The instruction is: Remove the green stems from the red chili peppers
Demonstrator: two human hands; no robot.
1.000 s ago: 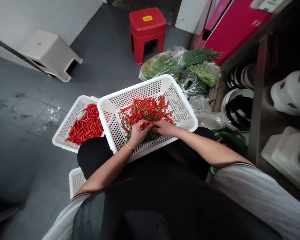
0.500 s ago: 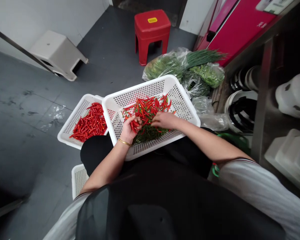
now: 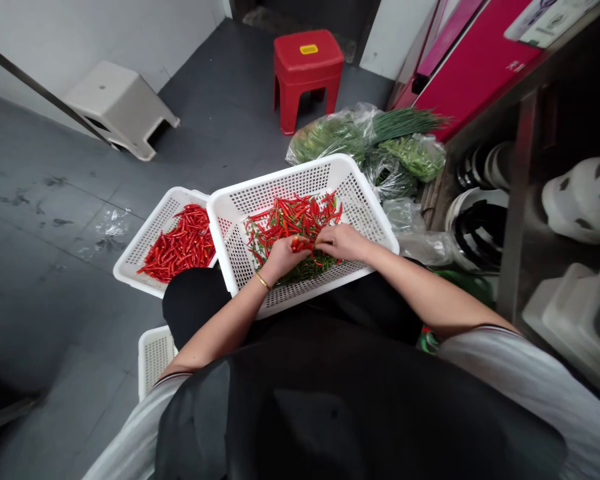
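Observation:
On my lap rests a white perforated basket [image 3: 245, 188] with red chili peppers [image 3: 300, 210] and a bed of green stems [image 3: 307, 268] along its near side. My left hand [image 3: 283, 259] is closed around several red chilies over the near half of the basket. Its fingers meet those of my right hand [image 3: 341, 241], which pinches at the end of a chili; the exact grip is partly hidden. To the left, a second white basket [image 3: 139, 245] holds a heap of red chilies [image 3: 183, 243].
A third white basket [image 3: 153, 353] shows at lower left. Bagged green vegetables [image 3: 325, 137] lie on the floor beyond the lap basket. A red stool [image 3: 307, 67] and a white stool [image 3: 115, 100] stand farther back. Shelves with white containers [image 3: 575, 300] are at right.
My left hand has moved right with its chilies and now meets my right hand. The right hand has shifted slightly right and its fingers now pinch.

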